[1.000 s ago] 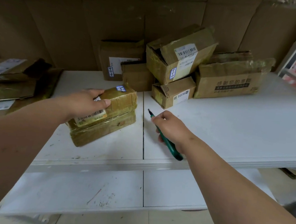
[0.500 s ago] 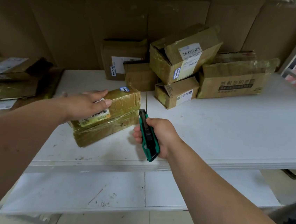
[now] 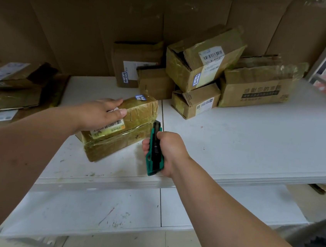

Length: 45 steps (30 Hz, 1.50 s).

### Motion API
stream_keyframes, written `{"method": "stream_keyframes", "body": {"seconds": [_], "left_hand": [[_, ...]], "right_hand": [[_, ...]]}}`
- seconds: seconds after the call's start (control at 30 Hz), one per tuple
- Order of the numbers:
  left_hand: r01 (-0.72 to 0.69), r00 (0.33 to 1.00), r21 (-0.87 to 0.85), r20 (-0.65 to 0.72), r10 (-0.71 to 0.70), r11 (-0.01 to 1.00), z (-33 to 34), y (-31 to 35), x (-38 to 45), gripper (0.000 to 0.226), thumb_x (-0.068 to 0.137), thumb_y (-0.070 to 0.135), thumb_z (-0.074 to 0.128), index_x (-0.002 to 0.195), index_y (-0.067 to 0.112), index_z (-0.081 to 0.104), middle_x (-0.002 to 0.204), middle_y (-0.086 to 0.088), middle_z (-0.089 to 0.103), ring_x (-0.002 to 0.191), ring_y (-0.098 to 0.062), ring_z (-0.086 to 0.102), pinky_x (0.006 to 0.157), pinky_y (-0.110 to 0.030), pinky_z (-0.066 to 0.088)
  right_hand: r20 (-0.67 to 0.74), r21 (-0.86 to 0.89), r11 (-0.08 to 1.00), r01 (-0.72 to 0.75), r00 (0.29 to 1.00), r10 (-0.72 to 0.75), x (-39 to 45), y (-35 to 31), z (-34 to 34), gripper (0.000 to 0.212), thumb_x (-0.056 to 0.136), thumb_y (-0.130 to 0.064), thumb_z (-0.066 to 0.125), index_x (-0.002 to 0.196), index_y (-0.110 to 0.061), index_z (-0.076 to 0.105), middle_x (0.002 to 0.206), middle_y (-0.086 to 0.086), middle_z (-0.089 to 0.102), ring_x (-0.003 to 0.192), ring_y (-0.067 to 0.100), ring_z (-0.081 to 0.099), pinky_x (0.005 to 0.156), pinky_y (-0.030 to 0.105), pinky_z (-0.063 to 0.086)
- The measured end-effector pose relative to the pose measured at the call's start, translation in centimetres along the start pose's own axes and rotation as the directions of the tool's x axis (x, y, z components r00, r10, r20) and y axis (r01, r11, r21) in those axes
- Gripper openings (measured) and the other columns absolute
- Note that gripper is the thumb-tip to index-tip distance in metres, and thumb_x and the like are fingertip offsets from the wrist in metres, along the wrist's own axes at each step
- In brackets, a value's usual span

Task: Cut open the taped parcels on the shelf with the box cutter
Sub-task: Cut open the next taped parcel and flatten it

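Observation:
A flat parcel (image 3: 138, 118) wrapped in yellowish tape lies on the white shelf (image 3: 246, 142), tilted up on its left side. My left hand (image 3: 96, 114) rests on its top over the barcode label, with the fingers straight and the thumb along the near edge. My right hand (image 3: 167, 152) grips a green and black box cutter (image 3: 154, 148) just right of the parcel. The cutter's tip points away from me, close to the parcel's right end. I cannot see a blade sticking out.
Several cardboard boxes (image 3: 204, 67) are piled at the back of the shelf against a cardboard wall. Flattened taped parcels (image 3: 11, 87) lie at the far left. A lower white shelf (image 3: 88, 216) runs below the front edge.
My right hand turned the cutter from lying low along the shelf to pointing forward, and brought it left beside the parcel's right end. My left hand stays on the parcel.

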<state>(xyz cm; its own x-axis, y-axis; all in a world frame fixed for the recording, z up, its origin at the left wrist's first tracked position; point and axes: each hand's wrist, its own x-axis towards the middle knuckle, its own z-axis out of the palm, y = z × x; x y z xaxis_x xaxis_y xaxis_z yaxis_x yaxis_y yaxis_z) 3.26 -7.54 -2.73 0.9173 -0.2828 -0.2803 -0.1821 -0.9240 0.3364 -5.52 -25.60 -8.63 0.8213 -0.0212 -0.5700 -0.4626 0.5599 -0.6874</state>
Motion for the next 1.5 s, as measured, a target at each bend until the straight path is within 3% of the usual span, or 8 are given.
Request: {"method": "stream_keyframes", "body": {"seconds": [0.3, 0.5, 0.7, 0.9, 1.17, 1.33, 1.43, 1.5], "left_hand": [[-0.043, 0.999, 0.068, -0.007, 0.044, 0.997, 0.0, -0.3, 0.5, 0.081, 0.081, 0.075, 0.023, 0.154, 0.039, 0.016, 0.161, 0.002, 0.022, 0.144, -0.026, 0.027, 0.110, -0.041, 0.027], [-0.044, 0.999, 0.069, -0.002, 0.044, 0.997, -0.1, -0.5, 0.7, 0.081, 0.082, 0.076, 0.024, 0.154, 0.040, 0.016, 0.162, 0.003, 0.020, 0.145, -0.026, 0.025, 0.111, -0.043, 0.026], [-0.045, 0.999, 0.103, -0.012, 0.046, 0.994, -0.1, -0.3, 0.6, 0.081, 0.082, 0.077, 0.023, 0.154, 0.040, 0.018, 0.161, 0.001, 0.023, 0.144, -0.027, 0.027, 0.111, -0.043, 0.027], [-0.057, 0.998, 0.082, 0.002, 0.057, 0.995, 0.0, -0.3, 0.7, 0.081, 0.084, 0.075, 0.022, 0.155, 0.036, 0.015, 0.162, 0.000, 0.018, 0.146, -0.027, 0.022, 0.115, -0.044, 0.023], [-0.041, 0.999, 0.063, -0.019, 0.042, 0.997, 0.1, 0.1, 0.5, 0.072, 0.093, 0.069, 0.026, 0.155, 0.036, 0.014, 0.163, 0.001, 0.014, 0.148, -0.027, 0.018, 0.117, -0.044, 0.020], [-0.055, 0.998, 0.060, -0.014, 0.056, 0.997, -0.1, 0.2, 0.1, 0.070, 0.095, 0.066, 0.027, 0.156, 0.034, 0.012, 0.163, 0.001, 0.014, 0.148, -0.026, 0.018, 0.116, -0.040, 0.020], [-0.056, 0.998, 0.015, 0.018, 0.055, 0.998, -0.2, 0.1, 0.2, 0.071, 0.095, 0.066, 0.031, 0.156, 0.034, 0.012, 0.163, 0.001, 0.013, 0.148, -0.025, 0.018, 0.116, -0.040, 0.018], [-0.024, 0.997, -0.138, 0.074, 0.035, 0.990, -0.7, -0.1, 0.1, 0.069, 0.096, 0.058, 0.043, 0.155, 0.035, 0.016, 0.160, 0.000, 0.024, 0.144, -0.025, 0.028, 0.115, -0.041, 0.024]], "right_hand": [[-0.075, -0.044, 0.997, 0.062, 0.995, -0.065, 0.0, 1.5, 2.0, 0.021, 0.098, -0.011, 0.032, 0.094, -0.007, 0.052, 0.061, 0.010, 0.054, 0.044, 0.020, 0.050, 0.046, 0.024, 0.045], [-0.068, -0.096, 0.993, 0.062, 0.995, -0.069, 0.0, 1.2, 1.7, 0.028, 0.096, -0.010, 0.032, 0.109, -0.002, 0.055, 0.060, 0.010, 0.059, 0.041, 0.018, 0.052, 0.045, 0.023, 0.046], [-0.022, 0.011, 1.000, 0.012, 1.000, -0.012, -0.1, 0.5, 1.4, 0.029, 0.101, -0.015, 0.033, 0.114, -0.003, 0.056, 0.066, 0.010, 0.060, 0.046, 0.016, 0.052, 0.044, 0.022, 0.044], [-0.073, -0.185, 0.980, 0.067, 0.994, -0.082, -0.5, 1.4, 2.8, 0.029, 0.100, -0.015, 0.030, 0.113, -0.004, 0.054, 0.063, 0.010, 0.058, 0.039, 0.017, 0.051, 0.042, 0.020, 0.042], [0.123, -0.428, 0.898, 0.102, 0.991, -0.054, -1.9, 5.1, 5.6, 0.028, 0.102, -0.014, 0.031, 0.120, -0.004, 0.050, 0.068, 0.011, 0.065, 0.044, 0.017, 0.059, 0.044, 0.025, 0.049], [0.132, -0.466, 0.880, 0.098, 0.990, -0.040, -2.3, 6.0, 5.7, 0.028, 0.103, -0.014, 0.027, 0.118, -0.005, 0.048, 0.069, 0.011, 0.062, 0.043, 0.017, 0.056, 0.044, 0.025, 0.050], [0.162, -0.535, 0.838, 0.104, 0.987, -0.019, -2.6, 6.1, 5.3, 0.032, 0.105, -0.015, 0.026, 0.126, -0.003, 0.047, 0.070, 0.012, 0.062, 0.047, 0.020, 0.057, 0.047, 0.027, 0.050], [0.178, -0.556, 0.822, 0.119, 0.984, -0.022, -2.9, 5.9, 5.1, 0.033, 0.105, -0.016, 0.028, 0.129, -0.003, 0.046, 0.070, 0.012, 0.062, 0.047, 0.020, 0.058, 0.047, 0.027, 0.050]]}}
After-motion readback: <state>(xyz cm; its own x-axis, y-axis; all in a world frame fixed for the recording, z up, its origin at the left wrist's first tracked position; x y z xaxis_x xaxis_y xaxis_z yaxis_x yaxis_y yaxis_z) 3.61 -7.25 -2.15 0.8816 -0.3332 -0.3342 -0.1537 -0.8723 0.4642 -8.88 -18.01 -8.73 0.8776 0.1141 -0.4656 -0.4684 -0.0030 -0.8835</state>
